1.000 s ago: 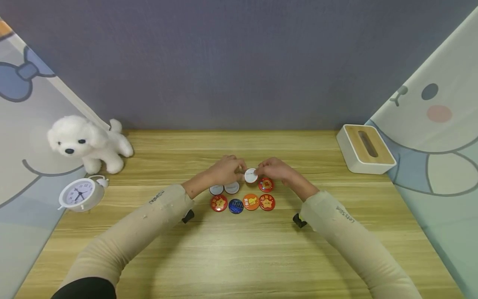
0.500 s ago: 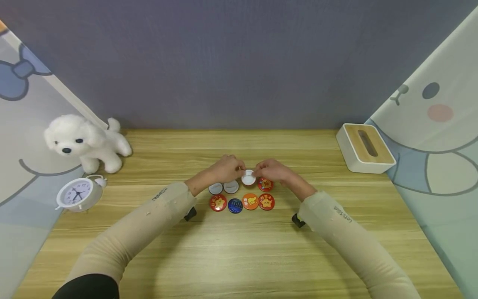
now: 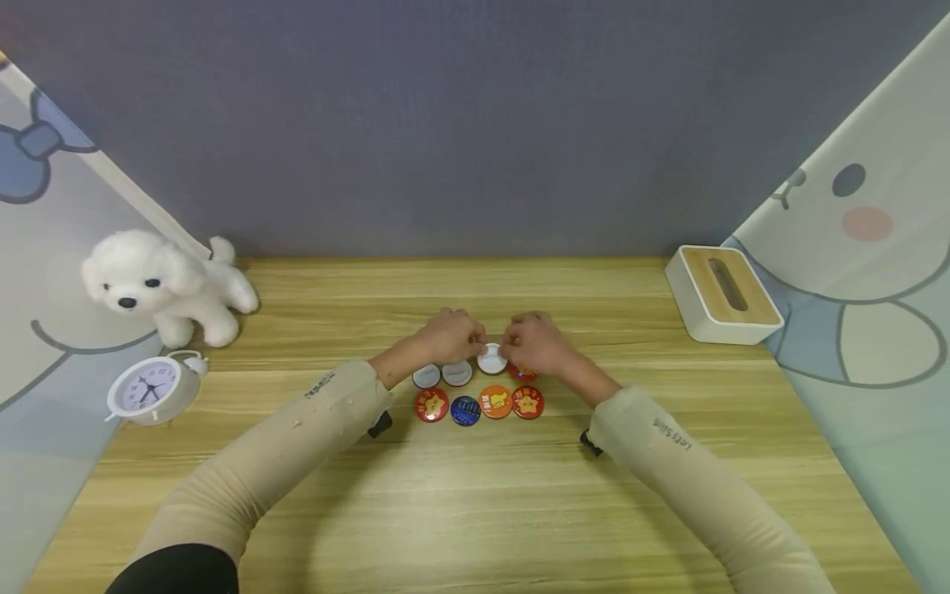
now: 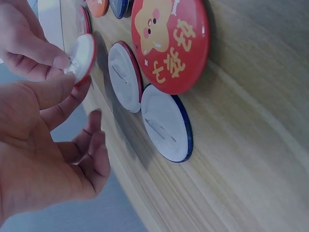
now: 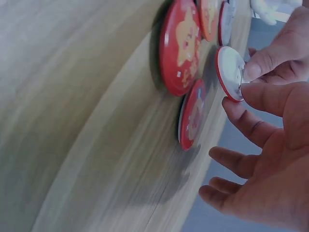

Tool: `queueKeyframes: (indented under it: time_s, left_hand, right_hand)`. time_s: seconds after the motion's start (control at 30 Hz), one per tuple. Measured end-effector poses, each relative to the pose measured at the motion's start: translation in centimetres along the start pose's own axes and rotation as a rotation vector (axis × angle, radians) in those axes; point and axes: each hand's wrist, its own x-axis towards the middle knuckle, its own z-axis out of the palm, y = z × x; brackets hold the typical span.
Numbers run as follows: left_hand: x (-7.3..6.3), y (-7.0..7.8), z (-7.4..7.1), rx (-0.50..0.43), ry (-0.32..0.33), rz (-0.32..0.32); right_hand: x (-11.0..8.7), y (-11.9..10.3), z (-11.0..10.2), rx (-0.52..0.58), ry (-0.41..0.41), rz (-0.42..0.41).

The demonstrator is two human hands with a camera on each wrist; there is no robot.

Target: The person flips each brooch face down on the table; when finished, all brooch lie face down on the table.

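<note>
Both hands hold one round pin-back badge (image 3: 491,360), white back up with a red rim, raised off the table. My left hand (image 3: 450,337) pinches its left edge between thumb and forefinger. On the opposite side my right hand (image 3: 538,342) grips the rim, thumb at the metal pin (image 5: 241,76) on the back. Two badges lie back up to the left, one red-rimmed (image 4: 124,76) and one blue-rimmed (image 4: 166,123). A red badge (image 5: 193,116) lies face up below the right hand, partly hidden in the head view.
In a nearer row lie a red star badge (image 3: 431,405), a blue badge (image 3: 465,411), an orange thumbs-up badge (image 3: 496,402) and another red star badge (image 3: 528,402). A plush dog (image 3: 171,285) and alarm clock (image 3: 156,389) stand left; a tissue box (image 3: 723,294) stands right.
The held badge has come slightly nearer the body and tilted. The right hand has shifted a little left, now covering more of the red badge below it.
</note>
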Motion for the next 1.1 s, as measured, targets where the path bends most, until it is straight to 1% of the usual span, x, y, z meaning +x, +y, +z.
queueKeyframes:
  time_s: [0.1,0.23,0.3,0.47,0.67,0.9,1.1]
  left_hand:
    - [-0.15,0.16,-0.02,0.023,-0.002,-0.039]
    - [-0.29,0.33,-0.06,0.032,-0.007,-0.091]
    - [-0.30,0.37,-0.10,0.031,-0.006,-0.102]
    - [-0.29,0.36,-0.09,0.027,-0.004,-0.115]
    - [-0.30,0.51,-0.06,0.049,-0.009,-0.126]
    - [-0.13,0.50,0.12,0.075,-0.024,-0.141]
    - [0.04,0.49,0.21,0.080,-0.024,-0.139]
  right_hand:
    - [-0.09,-0.06,0.35,-0.050,0.010,0.008]
    - [-0.30,-0.26,0.64,-0.062,0.026,0.021]
    - [-0.37,-0.38,0.69,-0.062,0.030,0.027]
    - [-0.32,-0.55,0.78,-0.061,0.028,0.036]
    - [-0.21,-0.61,0.90,-0.069,0.035,0.043]
    - [-0.19,-0.75,0.99,-0.140,0.030,0.032]
    - [-0.16,-0.86,0.84,-0.172,0.009,0.028]
